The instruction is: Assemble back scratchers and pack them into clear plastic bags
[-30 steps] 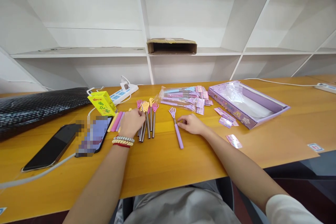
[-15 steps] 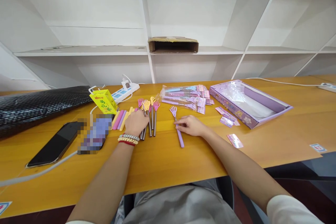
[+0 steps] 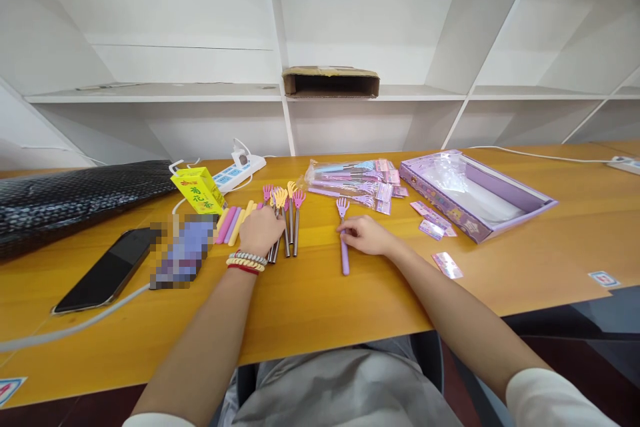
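Observation:
A purple back scratcher [image 3: 345, 257] with a claw-shaped head lies upright in view on the table. My right hand [image 3: 367, 235] has its thumb and fingers closed on its shaft, just above the handle. My left hand [image 3: 261, 232] rests palm down at a group of metal back scratcher shafts [image 3: 296, 233] with pink and yellow claw heads [image 3: 280, 197]. Its fingers are hidden behind the back of the hand. Left of it lie loose pink, purple and yellow handles [image 3: 231, 225]. Several back scratchers in clear packets [image 3: 345, 180] are piled further back.
An open purple display box [image 3: 530, 207] stands at the right, with small printed cards [image 3: 447, 265] near it. To the left are two phones [image 3: 107, 273], a yellow drink carton [image 3: 200, 190], a power strip [image 3: 240, 173] and a black textured roll [image 3: 80, 203]. White shelves hold a cardboard box [image 3: 330, 83].
The purple back scratcher has turned nearly straight, its head swinging to the right, with my right hand's fingers on it. My left hand stays over the group of shafts.

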Action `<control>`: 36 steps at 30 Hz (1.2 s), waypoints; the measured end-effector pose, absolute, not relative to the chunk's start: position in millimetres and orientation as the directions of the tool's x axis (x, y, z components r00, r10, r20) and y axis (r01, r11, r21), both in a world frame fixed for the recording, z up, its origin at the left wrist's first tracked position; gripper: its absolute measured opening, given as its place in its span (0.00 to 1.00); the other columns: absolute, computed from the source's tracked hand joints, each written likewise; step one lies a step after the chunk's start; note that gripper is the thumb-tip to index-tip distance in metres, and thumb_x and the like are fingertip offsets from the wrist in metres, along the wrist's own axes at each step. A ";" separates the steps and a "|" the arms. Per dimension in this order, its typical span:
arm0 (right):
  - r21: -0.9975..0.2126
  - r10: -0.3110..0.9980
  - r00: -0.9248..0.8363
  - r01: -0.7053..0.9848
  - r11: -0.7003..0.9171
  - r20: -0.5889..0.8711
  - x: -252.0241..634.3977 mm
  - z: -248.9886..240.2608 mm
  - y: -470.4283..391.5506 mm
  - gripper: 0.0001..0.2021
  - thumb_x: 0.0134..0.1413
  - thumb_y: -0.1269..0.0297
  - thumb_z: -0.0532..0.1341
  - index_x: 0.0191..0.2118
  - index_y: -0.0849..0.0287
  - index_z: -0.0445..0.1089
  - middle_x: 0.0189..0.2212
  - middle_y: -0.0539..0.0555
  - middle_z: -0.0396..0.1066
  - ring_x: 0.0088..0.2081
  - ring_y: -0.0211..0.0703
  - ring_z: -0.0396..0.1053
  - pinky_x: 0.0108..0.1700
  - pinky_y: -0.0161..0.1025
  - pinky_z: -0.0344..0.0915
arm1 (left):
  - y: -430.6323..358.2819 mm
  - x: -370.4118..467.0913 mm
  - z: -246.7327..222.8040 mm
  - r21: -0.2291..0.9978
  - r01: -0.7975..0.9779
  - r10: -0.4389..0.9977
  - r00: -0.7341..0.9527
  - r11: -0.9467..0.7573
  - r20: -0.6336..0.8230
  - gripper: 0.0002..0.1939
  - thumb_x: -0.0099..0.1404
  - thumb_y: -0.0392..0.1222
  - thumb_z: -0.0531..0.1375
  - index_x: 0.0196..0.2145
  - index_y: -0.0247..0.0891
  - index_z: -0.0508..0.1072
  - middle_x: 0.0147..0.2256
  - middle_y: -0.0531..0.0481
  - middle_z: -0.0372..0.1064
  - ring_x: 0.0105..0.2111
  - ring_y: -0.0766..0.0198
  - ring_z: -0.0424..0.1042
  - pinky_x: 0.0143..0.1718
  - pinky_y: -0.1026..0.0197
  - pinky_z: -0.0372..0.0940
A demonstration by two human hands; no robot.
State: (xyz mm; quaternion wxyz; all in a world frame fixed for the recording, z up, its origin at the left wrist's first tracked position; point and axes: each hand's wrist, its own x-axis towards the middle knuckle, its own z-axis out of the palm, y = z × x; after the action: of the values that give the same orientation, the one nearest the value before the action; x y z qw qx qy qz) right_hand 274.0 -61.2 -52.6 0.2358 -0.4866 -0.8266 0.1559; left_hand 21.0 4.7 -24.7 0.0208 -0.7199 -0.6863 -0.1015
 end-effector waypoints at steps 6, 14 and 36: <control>-0.517 0.869 -0.422 0.700 0.493 0.258 273.2 -49.7 -62.4 0.12 0.54 0.64 0.56 0.42 0.57 0.73 0.35 0.53 0.73 0.36 0.40 0.68 0.41 0.36 0.60 | -6.6 31.6 -15.6 0.102 0.986 0.937 0.091 -0.132 0.338 0.17 0.61 0.46 0.48 0.37 0.34 0.70 0.36 0.38 0.70 0.37 0.49 0.70 0.34 0.53 0.63; -0.501 0.868 -0.417 0.709 0.496 0.270 272.1 -49.8 -63.3 0.12 0.53 0.64 0.57 0.43 0.58 0.72 0.36 0.54 0.73 0.38 0.40 0.68 0.43 0.36 0.60 | -29.3 57.9 -16.3 0.090 0.885 0.854 0.410 -0.458 0.320 0.15 0.62 0.46 0.49 0.40 0.38 0.70 0.39 0.45 0.69 0.37 0.56 0.69 0.37 0.57 0.63; -0.614 0.815 0.314 0.787 0.063 0.487 357.8 9.8 -39.7 0.11 0.47 0.66 0.55 0.34 0.61 0.73 0.28 0.53 0.73 0.30 0.40 0.68 0.35 0.36 0.62 | -44.8 72.4 -31.0 0.106 0.576 0.578 0.758 -0.811 0.303 0.18 0.66 0.48 0.47 0.48 0.37 0.65 0.41 0.44 0.67 0.44 0.56 0.65 0.47 0.53 0.58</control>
State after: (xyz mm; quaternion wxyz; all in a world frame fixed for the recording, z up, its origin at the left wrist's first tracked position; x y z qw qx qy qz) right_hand 357.8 -39.7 9.8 0.4347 -0.6843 -0.5853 0.0163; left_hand 72.4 -44.8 -31.0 -0.0033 -0.9375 -0.3075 -0.1626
